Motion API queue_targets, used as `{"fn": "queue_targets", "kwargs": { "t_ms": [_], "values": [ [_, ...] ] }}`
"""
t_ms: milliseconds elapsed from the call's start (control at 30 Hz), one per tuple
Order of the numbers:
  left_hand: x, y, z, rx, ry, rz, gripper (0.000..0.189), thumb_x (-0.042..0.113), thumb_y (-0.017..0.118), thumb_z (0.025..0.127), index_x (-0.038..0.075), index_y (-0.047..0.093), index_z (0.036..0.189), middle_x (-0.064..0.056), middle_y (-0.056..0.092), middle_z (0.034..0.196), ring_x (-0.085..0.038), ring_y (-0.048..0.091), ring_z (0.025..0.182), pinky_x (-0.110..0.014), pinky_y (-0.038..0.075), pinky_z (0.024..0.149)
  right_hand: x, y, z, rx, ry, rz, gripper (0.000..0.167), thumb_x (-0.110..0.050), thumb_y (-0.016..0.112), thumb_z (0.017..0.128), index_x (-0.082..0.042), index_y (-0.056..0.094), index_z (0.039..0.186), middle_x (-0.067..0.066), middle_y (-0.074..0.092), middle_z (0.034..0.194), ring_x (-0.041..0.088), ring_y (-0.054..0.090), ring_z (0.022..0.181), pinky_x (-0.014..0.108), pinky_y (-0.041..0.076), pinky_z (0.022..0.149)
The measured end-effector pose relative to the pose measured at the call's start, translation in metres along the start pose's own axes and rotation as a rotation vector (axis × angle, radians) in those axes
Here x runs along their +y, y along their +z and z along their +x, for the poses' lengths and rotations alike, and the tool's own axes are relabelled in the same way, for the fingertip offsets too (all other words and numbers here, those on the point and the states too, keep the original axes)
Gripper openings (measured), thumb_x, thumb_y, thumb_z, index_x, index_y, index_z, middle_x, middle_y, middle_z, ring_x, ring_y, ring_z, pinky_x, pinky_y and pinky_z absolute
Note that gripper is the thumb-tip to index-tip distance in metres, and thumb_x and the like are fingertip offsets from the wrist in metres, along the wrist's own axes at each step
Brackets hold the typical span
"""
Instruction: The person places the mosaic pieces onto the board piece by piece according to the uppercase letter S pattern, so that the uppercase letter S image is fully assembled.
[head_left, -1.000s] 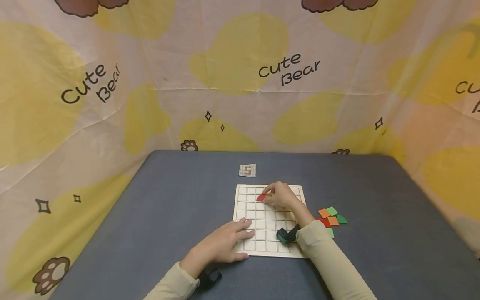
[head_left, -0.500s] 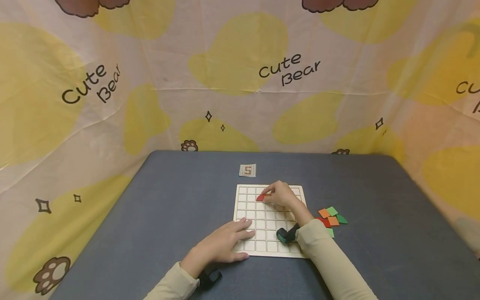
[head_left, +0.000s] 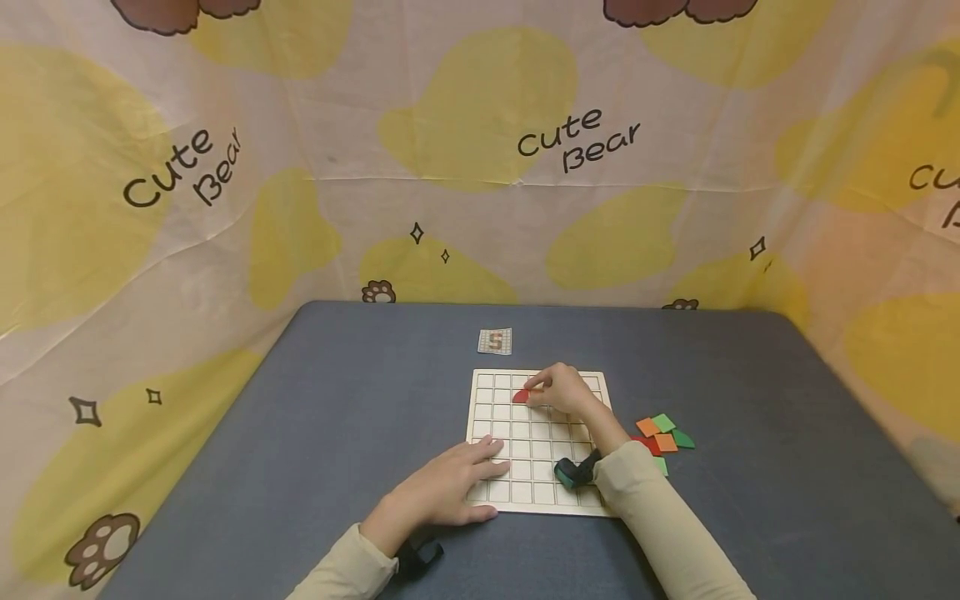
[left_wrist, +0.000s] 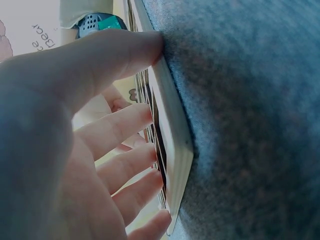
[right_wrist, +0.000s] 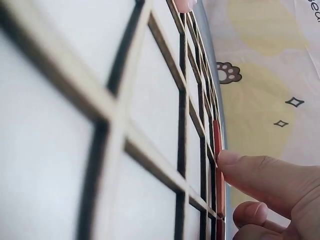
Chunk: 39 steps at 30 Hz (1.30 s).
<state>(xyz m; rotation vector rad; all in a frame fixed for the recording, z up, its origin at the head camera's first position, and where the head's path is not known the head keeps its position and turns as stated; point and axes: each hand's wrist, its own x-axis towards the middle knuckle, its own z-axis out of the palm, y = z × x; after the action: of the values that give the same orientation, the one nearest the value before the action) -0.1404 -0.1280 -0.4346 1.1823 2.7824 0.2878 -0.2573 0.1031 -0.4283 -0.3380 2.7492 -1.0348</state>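
A white board with a raised grid (head_left: 522, 450) lies on the table. My left hand (head_left: 448, 483) rests on its near left part, fingers spread, thumb at the front edge; the left wrist view shows the thumb (left_wrist: 125, 50) against the board's rim. At the far part of the board, my right hand (head_left: 562, 390) has thumb and forefinger bent around an orange tile (right_wrist: 220, 192), mostly hidden in the head view. Directly left of it sits a red tile with a rounded corner (head_left: 521, 397). Another dark red piece (right_wrist: 219, 228) shows below the orange one in the right wrist view.
Right of the board lies a loose pile of tiles: orange (head_left: 665, 442), light green (head_left: 663, 422), dark green (head_left: 682, 439) and red, partly behind the right sleeve (head_left: 660, 517). A small pattern card (head_left: 495, 341) lies beyond the board. Printed cloth (head_left: 465, 108) surrounds the table.
Almost nothing differs. The right hand stays at the same cells beside the red tile, with only a tiny shift of its fingers. The left hand is still.
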Motion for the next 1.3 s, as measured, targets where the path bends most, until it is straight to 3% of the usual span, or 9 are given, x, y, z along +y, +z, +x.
{"fn": "queue_targets", "kwargs": {
  "t_ms": [67,167,267,367,667,800,900,1300],
  "values": [
    [0.000,0.000,0.000,0.008,0.010,0.005,0.057,0.041,0.067,0.086,0.019,0.055,0.137,-0.008,0.046,0.151,-0.026,0.042,0.142,-0.042,0.040,0.114,0.001,0.000,0.000,0.001,-0.018,0.015,0.025,-0.015,0.076,0.080,-0.008,0.076,0.104,0.012,0.070,0.090,0.016,0.050,0.073,0.023,0.039,0.059],
    [0.000,0.000,0.000,0.013,0.022,0.009,0.057,0.041,0.067,0.086,0.019,0.055,0.137,-0.008,0.047,0.150,-0.027,0.043,0.142,-0.042,0.041,0.114,0.003,-0.001,-0.004,-0.004,-0.050,0.051,0.023,-0.014,0.076,0.080,-0.007,0.076,0.102,0.002,0.055,0.064,0.010,0.035,0.059,0.020,0.027,0.052],
    [0.000,-0.001,0.000,0.014,0.026,0.006,0.057,0.041,0.067,0.086,0.019,0.055,0.137,-0.008,0.047,0.150,-0.027,0.043,0.141,-0.043,0.040,0.114,0.003,-0.004,-0.011,-0.010,-0.100,0.081,0.021,-0.015,0.076,0.080,-0.007,0.076,0.100,-0.006,0.039,0.053,0.007,0.028,0.052,0.019,0.024,0.048],
    [0.001,-0.002,0.000,0.008,0.021,0.000,0.057,0.041,0.067,0.086,0.019,0.055,0.137,-0.008,0.047,0.150,-0.027,0.043,0.142,-0.043,0.040,0.115,0.003,-0.007,-0.018,-0.013,-0.140,0.098,0.021,-0.018,0.075,0.081,-0.007,0.076,0.099,-0.009,0.038,0.052,0.007,0.029,0.052,0.020,0.025,0.048],
    [0.000,-0.002,-0.001,0.018,0.024,0.020,0.056,0.042,0.067,0.086,0.018,0.056,0.136,-0.008,0.047,0.150,-0.027,0.043,0.141,-0.041,0.040,0.114,0.003,-0.011,-0.025,-0.006,-0.102,0.070,0.023,-0.016,0.075,0.081,-0.005,0.076,0.101,-0.002,0.044,0.058,0.010,0.032,0.056,0.020,0.027,0.052],
    [-0.001,-0.001,-0.001,0.022,0.026,0.017,0.056,0.041,0.067,0.086,0.018,0.056,0.136,-0.009,0.048,0.149,-0.027,0.043,0.141,-0.042,0.040,0.114,0.002,-0.015,-0.030,0.000,-0.090,0.069,0.022,-0.017,0.075,0.082,-0.007,0.076,0.101,0.008,0.068,0.082,0.011,0.038,0.064,0.021,0.031,0.056],
    [0.000,-0.001,-0.001,0.021,0.027,0.015,0.056,0.041,0.067,0.086,0.018,0.056,0.136,-0.009,0.048,0.149,-0.028,0.043,0.141,-0.042,0.040,0.114,0.002,-0.018,-0.034,0.002,-0.096,0.069,0.022,-0.017,0.074,0.083,-0.005,0.075,0.101,0.012,0.071,0.097,0.013,0.039,0.067,0.022,0.032,0.058],
    [0.000,-0.002,-0.001,0.018,0.020,0.015,0.057,0.041,0.067,0.085,0.018,0.056,0.136,-0.009,0.048,0.149,-0.028,0.044,0.141,-0.042,0.040,0.115,0.020,-0.029,-0.052,-0.011,-0.150,0.077,0.023,-0.017,0.073,0.084,-0.003,0.074,0.102,0.007,0.062,0.077,0.010,0.042,0.065,0.021,0.035,0.056]
  ]
}}
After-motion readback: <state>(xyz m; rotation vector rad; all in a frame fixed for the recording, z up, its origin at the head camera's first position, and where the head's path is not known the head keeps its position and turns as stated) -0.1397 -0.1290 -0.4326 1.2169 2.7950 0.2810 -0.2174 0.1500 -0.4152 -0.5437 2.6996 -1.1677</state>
